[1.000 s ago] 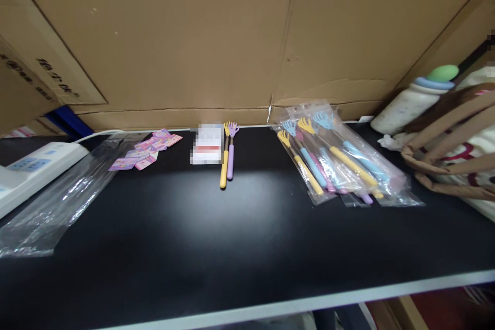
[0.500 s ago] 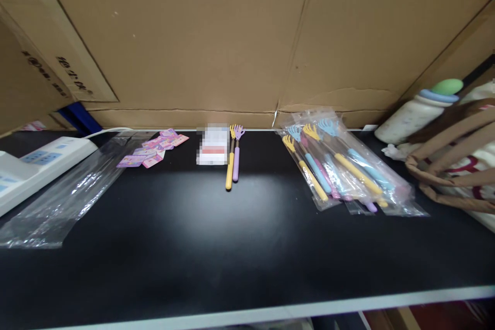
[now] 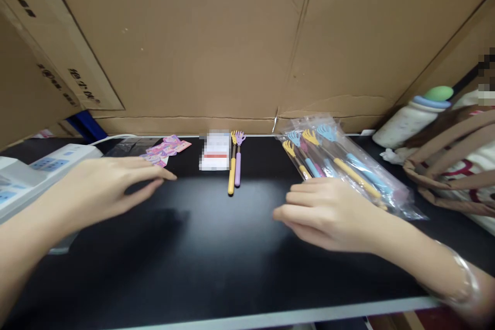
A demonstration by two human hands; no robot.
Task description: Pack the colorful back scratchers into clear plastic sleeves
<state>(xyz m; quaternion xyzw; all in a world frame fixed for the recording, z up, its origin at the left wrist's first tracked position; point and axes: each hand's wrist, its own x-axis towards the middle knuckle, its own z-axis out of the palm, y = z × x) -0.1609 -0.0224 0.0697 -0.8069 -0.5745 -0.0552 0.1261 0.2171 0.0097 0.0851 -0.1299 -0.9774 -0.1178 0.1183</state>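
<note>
Head view: both hands hover low over the black surface (image 3: pixel 216 247), each with an open grip, holding nothing. The left hand (image 3: pixel 104 188), fingers spread and blurred, covers most of a clear bag (image 3: pixel 127 147); the pink cards (image 3: pixel 164 146) lie just beyond its fingertips. The right hand (image 3: pixel 328 211) hides the near ends of the packed scratchers (image 3: pixel 336 157); their count cannot be told through the glare. Two loose scratchers (image 3: pixel 234 162), one yellow, one purple, lie side by side at the far middle, between the hands, apart from both. A pixelated label (image 3: pixel 215 151) lies just left of them. One power strip (image 3: pixel 23 175), cut off left. One bottle (image 3: pixel 410 116) and one bag (image 3: pixel 456 165), far right, cut off.
</note>
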